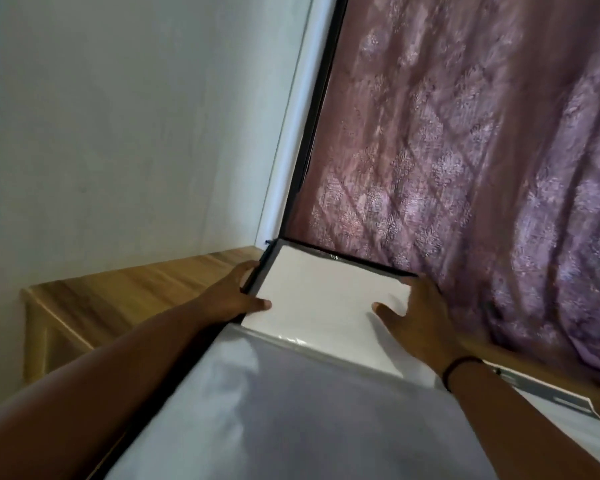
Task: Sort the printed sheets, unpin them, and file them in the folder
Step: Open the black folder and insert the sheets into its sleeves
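Your fingers curl on both sides of a white stack of sheets (323,299) lying in an open folder (262,271). Left hand (234,296), at about 9 o'clock of the stack, grips the folder's dark edge: the thumb lies on top of the paper near its left side, while the other fingers wrap around the outside of the edge. Right hand (418,317), at about 3 o'clock, rests on the paper with fingers spread and slightly bent; the thumb points toward the left hand, and the fingertips reach the stack's far right corner. Whether it pinches a sheet or only presses down, you cannot tell. A dark band (459,367) circles your right wrist.

The folder sits near the centre of the view, on a wooden table (118,299), its far corner at 12 o'clock touching the base of a window frame (312,140). A clear plastic sleeve (291,410), glossy and pale, spreads from the stack's near edge toward 6 o'clock, between your forearms. A mauve patterned curtain (482,150) hangs from 12 to 3 o'clock. A plain white wall (136,133) fills 9 to 12 o'clock.
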